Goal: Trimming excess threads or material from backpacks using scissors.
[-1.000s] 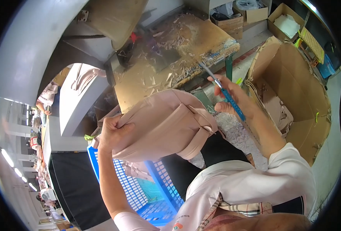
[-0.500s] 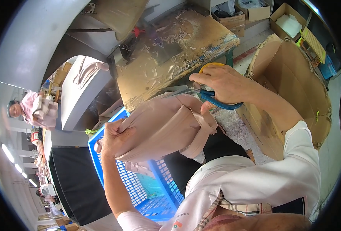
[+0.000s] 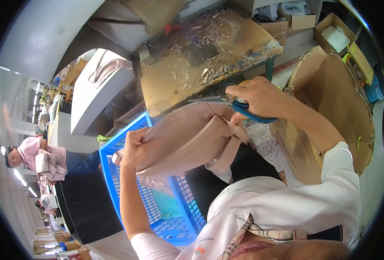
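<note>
My left hand (image 3: 134,148) is closed in a fist around the left end of a dusty-pink, bag-like piece (image 3: 179,138) of soft material. Strap-like bands hang at its right side, above my lap. My right hand (image 3: 268,99) holds a pair of scissors (image 3: 255,116) with blue and yellow handles. Their metal blades point left and lie just above the top edge of the pink piece. Whether the blades touch it I cannot tell. The right thumb is close to the bands.
Under the piece stands a blue plastic basket (image 3: 111,173) with pink material inside. Ahead is a worn board-topped table (image 3: 166,89) strewn with scraps. A large cardboard box (image 3: 344,86) is at the right. A person (image 3: 29,151) carrying pink pieces stands at the left.
The scissors have turned slightly, with the yellow handle now mostly hidden. Both hands and the pink piece appear a little further right. At the left, the other person shows more fully.
</note>
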Available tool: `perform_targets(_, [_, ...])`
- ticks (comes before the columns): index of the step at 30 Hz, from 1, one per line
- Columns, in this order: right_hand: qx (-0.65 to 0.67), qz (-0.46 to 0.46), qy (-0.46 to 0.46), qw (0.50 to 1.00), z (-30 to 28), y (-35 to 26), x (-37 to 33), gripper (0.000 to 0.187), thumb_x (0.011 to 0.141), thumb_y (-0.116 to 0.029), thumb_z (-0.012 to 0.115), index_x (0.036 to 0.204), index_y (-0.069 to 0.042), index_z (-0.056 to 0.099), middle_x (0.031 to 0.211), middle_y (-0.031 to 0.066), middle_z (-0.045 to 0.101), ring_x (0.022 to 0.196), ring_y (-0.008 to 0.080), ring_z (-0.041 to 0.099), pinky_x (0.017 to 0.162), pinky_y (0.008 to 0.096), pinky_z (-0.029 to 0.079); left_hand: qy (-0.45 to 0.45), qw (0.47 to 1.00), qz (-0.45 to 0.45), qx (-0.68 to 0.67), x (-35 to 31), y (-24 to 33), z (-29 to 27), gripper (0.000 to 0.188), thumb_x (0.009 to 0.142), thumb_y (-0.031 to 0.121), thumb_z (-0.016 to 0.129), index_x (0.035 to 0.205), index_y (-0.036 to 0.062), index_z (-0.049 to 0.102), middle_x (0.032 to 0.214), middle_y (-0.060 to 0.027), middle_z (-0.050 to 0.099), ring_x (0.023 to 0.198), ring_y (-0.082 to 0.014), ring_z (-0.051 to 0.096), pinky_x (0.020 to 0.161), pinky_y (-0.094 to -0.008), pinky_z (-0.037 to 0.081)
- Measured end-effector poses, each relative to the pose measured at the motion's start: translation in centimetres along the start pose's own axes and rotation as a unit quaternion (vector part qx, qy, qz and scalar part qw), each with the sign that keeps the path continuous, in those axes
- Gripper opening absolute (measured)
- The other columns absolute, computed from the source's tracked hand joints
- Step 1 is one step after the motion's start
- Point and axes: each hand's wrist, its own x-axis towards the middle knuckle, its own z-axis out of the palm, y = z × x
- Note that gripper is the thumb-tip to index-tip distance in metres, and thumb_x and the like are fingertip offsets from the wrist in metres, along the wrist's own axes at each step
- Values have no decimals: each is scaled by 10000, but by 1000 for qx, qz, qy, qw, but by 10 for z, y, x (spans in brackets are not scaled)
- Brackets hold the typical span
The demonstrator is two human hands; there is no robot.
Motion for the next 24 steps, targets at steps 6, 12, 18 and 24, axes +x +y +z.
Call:
perform_targets(6, [122,60,120,983,6,-13,1,522,607,-299,762,1013,-51,546,579,39,445,524,146,438,504,255,375,49,998,-21,19,-26,-7,-2,126,702,46,670,810,10,615,637,74,486,597,-14,397,518,-189,338])
perform_targets(12, [337,185,142,912,14,-21,-26,661,590,-342,783,1136,-82,517,673,-49,451,607,37,409,561,184,354,240,958,-139,-70,-137,-22,-29,188,738,58,586,901,-34,585,769,-4,562,677,-57,479,595,-214,394])
perform_targets(18, [407,-41,-17,912,57,-88,-7,875,532,-452,786,1210,-54,403,1050,102,491,883,206,516,734,314,434,483,759,-281,-333,-226,-46,-38,276,794,37,536,1049,-66,525,937,-113,602,790,-193,603,751,-298,483])
perform_targets(24, [290,-286,1,913,108,-190,19,775,577,-319,794,1158,-18,378,1010,188,501,935,337,506,840,404,405,492,683,-265,-471,-187,-47,-3,260,780,20,511,1018,-86,495,962,-186,566,881,-292,580,786,-381,488])
